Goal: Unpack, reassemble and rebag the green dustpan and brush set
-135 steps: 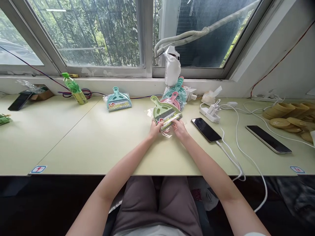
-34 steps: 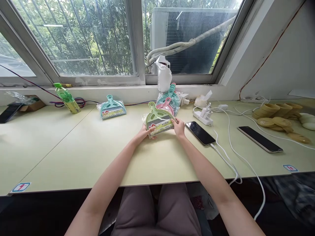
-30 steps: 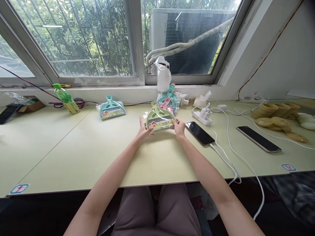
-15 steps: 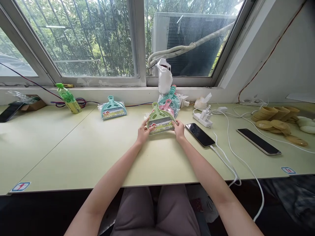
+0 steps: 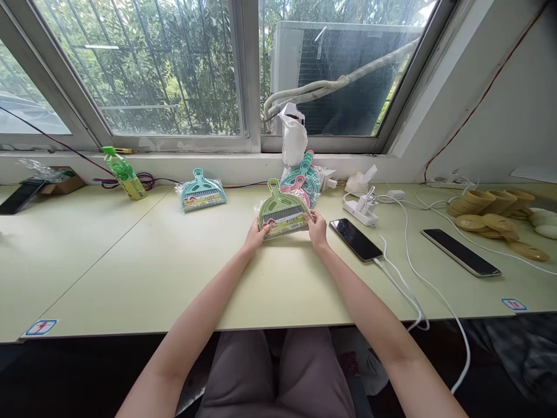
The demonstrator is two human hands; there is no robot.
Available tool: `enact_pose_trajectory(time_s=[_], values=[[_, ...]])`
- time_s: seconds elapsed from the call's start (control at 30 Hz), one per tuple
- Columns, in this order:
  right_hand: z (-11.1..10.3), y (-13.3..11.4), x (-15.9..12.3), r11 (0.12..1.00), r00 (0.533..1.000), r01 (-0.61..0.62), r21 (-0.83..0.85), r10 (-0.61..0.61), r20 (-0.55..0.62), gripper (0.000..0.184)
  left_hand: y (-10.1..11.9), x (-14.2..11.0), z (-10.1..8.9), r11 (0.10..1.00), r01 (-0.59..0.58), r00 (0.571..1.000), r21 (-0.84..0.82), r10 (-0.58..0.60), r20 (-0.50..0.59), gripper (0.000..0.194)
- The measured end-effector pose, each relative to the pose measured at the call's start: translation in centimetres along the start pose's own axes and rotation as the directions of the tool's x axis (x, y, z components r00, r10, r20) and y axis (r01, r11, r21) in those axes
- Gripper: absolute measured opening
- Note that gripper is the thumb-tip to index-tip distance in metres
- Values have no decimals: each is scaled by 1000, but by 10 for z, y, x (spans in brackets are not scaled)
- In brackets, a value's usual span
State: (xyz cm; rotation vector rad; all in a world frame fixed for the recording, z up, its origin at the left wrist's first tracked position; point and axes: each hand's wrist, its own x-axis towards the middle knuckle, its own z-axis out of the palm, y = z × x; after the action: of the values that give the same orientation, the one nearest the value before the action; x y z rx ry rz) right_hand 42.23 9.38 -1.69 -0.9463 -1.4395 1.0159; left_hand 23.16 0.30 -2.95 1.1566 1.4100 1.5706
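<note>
Between my hands is a green dustpan and brush set (image 5: 282,210) in clear wrap, its handle pointing away from me. My left hand (image 5: 255,235) is closed on its left edge, thumb on the front. On the opposite edge, my right hand (image 5: 317,230) grips it the same way. Behind it, a pink dustpan (image 5: 298,184) and a teal dustpan (image 5: 310,174) in plastic wrap are partly hidden. Another wrapped teal dustpan and brush set (image 5: 201,191) lies further left, apart from my hands.
A smartphone (image 5: 355,239) on a white cable lies right of my hand, near a power strip (image 5: 361,211). Further right are a second phone (image 5: 460,252) and yellow cups (image 5: 476,203). A green-capped bottle (image 5: 125,174) leans at the back left. A white bag (image 5: 294,139) stands by the window.
The green dustpan set is raised and tilted very slightly toward me, still in both hands. The whole view has shifted a little; the other things stay in place.
</note>
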Motion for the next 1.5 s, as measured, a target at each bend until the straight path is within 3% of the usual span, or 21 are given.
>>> enact_pose_trajectory(time_s=[0.23, 0.4, 0.53, 0.7, 0.93, 1.23, 1.4, 1.5], values=[[2, 6, 1, 999, 1000, -14, -52, 15, 4, 47, 9, -7, 3, 991, -61, 998, 117, 59, 22, 75], [5, 2, -2, 984, 976, -159, 85, 143, 166, 45, 8, -5, 1, 997, -44, 996, 63, 49, -70, 62], [6, -4, -4, 976, 951, -191, 101, 159, 264, 56, 4, -2, -2, 1000, -23, 992, -3, 23, -128, 52], [5, -7, -8, 986, 949, -165, 38, 148, 279, 73, 1, 1, -4, 998, -57, 985, -1, 56, -164, 50], [5, -8, -8, 968, 924, -239, 75, 204, 322, 50, 6, 3, -7, 986, 85, 983, -144, -107, -150, 47], [9, -2, -5, 952, 935, -288, 102, 256, 244, 33, 9, 3, -13, 968, 155, 975, -198, -182, -129, 52], [16, -4, -13, 989, 978, -119, 85, 103, 179, 39, 13, 6, -20, 990, 66, 990, -124, -80, -113, 50], [21, -7, -19, 993, 986, -95, 70, 85, 142, 42, 17, 6, -25, 992, 48, 993, -114, -60, -101, 51]])
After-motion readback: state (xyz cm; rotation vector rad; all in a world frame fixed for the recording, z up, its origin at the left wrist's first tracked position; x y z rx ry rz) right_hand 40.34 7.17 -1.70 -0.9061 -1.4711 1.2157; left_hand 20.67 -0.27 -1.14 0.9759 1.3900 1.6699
